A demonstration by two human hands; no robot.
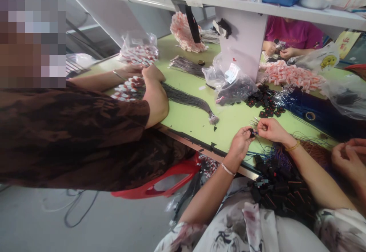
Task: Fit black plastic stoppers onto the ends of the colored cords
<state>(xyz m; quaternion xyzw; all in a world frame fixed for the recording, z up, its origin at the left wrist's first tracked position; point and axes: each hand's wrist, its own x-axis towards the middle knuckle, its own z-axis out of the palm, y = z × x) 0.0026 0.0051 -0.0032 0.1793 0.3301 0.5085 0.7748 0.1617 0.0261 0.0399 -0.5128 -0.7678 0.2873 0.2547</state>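
Note:
My left hand (240, 143), with a bracelet at the wrist, pinches a small black connector housing (252, 132) just over the table's front edge. Close beside it, my right hand (271, 130) is closed on thin wires whose metal ends (254, 121) stick out past the fingers. The hands nearly meet at the housing; how far any wire sits inside it cannot be made out. Behind them lies a pile of loose black housings (264, 100). Blue and brown wires (281, 156) run under my right forearm. More black housings with wires (283, 191) are heaped by my lap.
At the left, a co-worker's arm (157, 95) reaches over white-tipped wire bundles (130, 88). A grey wire bundle (188, 97) lies along the green table (183, 114). Another person's hand (350, 160) is at the right edge. A plastic bag (231, 80) stands before the upright panel (243, 42).

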